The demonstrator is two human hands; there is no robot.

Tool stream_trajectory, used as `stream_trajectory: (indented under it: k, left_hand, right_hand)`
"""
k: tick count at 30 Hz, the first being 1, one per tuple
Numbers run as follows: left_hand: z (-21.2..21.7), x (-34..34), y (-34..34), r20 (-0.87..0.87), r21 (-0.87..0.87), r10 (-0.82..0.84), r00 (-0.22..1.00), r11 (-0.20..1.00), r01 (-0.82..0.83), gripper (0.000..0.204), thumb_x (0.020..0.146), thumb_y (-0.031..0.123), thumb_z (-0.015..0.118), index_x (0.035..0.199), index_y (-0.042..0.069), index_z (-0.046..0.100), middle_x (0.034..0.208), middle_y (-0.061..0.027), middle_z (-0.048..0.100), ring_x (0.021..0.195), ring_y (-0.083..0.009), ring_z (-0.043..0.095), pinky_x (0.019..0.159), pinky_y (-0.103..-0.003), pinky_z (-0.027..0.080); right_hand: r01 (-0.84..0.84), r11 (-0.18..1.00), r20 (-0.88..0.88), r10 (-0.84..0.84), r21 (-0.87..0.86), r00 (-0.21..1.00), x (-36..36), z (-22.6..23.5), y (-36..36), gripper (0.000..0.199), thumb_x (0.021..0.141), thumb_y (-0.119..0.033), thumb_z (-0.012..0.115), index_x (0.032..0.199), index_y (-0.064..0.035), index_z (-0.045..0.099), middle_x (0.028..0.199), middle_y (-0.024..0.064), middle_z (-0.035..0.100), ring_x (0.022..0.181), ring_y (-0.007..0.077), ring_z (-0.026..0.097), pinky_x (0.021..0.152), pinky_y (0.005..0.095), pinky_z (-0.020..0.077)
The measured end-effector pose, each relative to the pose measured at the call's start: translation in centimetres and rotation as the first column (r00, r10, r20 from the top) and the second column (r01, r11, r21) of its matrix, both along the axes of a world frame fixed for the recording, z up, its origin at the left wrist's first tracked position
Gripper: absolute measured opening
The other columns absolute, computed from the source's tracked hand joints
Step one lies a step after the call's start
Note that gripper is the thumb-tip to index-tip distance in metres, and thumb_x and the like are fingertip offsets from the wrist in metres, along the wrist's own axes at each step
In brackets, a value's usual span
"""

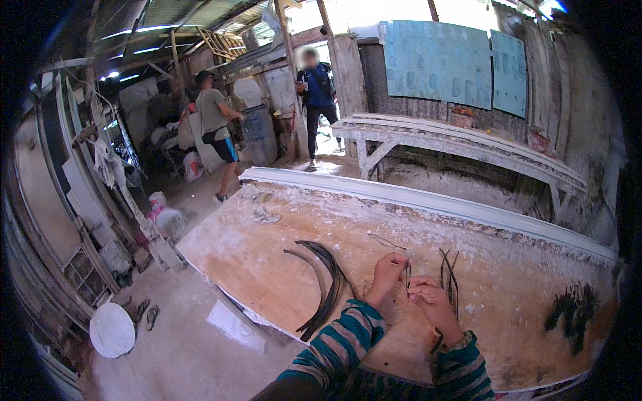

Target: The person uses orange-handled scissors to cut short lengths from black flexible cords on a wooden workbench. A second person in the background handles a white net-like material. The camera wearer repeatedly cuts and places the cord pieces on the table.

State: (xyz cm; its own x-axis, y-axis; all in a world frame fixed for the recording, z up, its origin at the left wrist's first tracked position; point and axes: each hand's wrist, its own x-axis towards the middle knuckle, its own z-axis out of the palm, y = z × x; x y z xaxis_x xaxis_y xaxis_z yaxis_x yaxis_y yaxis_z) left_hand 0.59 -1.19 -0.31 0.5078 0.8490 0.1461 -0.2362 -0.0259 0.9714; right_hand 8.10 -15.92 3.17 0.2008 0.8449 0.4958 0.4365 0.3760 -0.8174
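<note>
My left hand is closed in a pinch over the wooden tabletop, its fingertips on a thin dark strip. Close beside it, my right hand has its fingers bent around the lower part of the same strip. What the strip is made of cannot be made out. To the left of my hands lies a curved bundle of long dark strips. A few more dark strips lie just right of my right hand, partly hidden by it. Beyond my fingers rests a thin loop.
A long white moulding runs along the table's far edge. Black marks or scraps show at the right. Behind stands a white-spattered bench. Two people stand near a large bin. A round white lid-like disc and sandals lie on the floor.
</note>
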Motion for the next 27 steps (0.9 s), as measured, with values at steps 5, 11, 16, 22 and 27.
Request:
stream_trajectory:
  k: [5, 11, 16, 22, 27]
  left_hand:
    - [0.7, -0.1, -0.6, -0.07, 0.04, -0.081, 0.994, 0.996, 0.084, 0.008, 0.082, 0.011, 0.059, 0.083, 0.005, 0.063, 0.069, 0.0014, 0.058, 0.054, -0.0048, 0.047, 0.045, -0.02, 0.038]
    - [0.1, 0.3, -1.1, -0.071, 0.066, -0.244, 0.967, 0.966, 0.249, 0.008, 0.081, 0.012, 0.06, 0.086, 0.007, 0.063, 0.072, 0.0029, 0.058, 0.057, -0.0051, 0.048, 0.048, -0.02, 0.039]
    - [0.7, 0.4, -1.7, -0.144, 0.072, -0.362, 0.921, 0.924, 0.375, 0.014, 0.081, 0.018, 0.063, 0.089, 0.007, 0.061, 0.075, 0.0038, 0.058, 0.061, -0.0048, 0.049, 0.052, -0.02, 0.04]
    - [0.9, 0.1, -3.5, -0.074, -0.029, -0.621, 0.781, 0.784, 0.62, 0.016, 0.08, 0.02, 0.063, 0.09, 0.008, 0.06, 0.08, 0.0047, 0.058, 0.072, -0.0055, 0.051, 0.06, -0.02, 0.041]
    - [2.7, 0.1, -6.1, -0.081, 0.021, -0.795, 0.601, 0.601, 0.799, 0.015, 0.08, 0.02, 0.063, 0.088, 0.009, 0.059, 0.081, 0.0049, 0.058, 0.075, -0.0052, 0.052, 0.06, -0.02, 0.04]
  right_hand:
    - [0.036, 0.999, 0.019, -0.035, -0.032, 0.999, 0.6, 0.9, -0.6, 0.01, 0.072, -0.006, 0.067, 0.08, -0.0023, 0.062, 0.084, 0.0072, 0.06, 0.088, 0.0217, 0.055, 0.081, 0.0311, 0.0418]
    - [0.048, 0.991, -0.324, -0.087, -0.127, 0.942, 0.9, 1.2, -1.0, 0.009, 0.072, 0.0, 0.063, 0.079, -0.0037, 0.058, 0.079, 0.0054, 0.058, 0.079, 0.0158, 0.055, 0.072, 0.028, 0.0431]
    - [0.293, 0.956, -0.266, -0.276, 0.024, 0.923, 3.3, 0.1, -0.3, 0.014, 0.075, 0.003, 0.06, 0.072, -0.0044, 0.048, 0.072, 0.0023, 0.054, 0.07, 0.0099, 0.053, 0.065, 0.0231, 0.0427]
    - [0.668, 0.744, -0.007, -0.668, 0.019, 0.744, 5.7, -0.6, -0.6, 0.012, 0.076, 0.004, 0.057, 0.073, -0.0043, 0.049, 0.068, 0.0012, 0.053, 0.064, 0.0086, 0.05, 0.063, 0.0232, 0.0416]
    - [0.667, 0.743, -0.274, -0.631, 0.058, 0.726, 6.9, -1.3, -0.3, 0.006, 0.078, 0.003, 0.056, 0.079, -0.0031, 0.056, 0.065, -0.0007, 0.05, 0.062, 0.008, 0.048, 0.061, 0.0222, 0.0402]
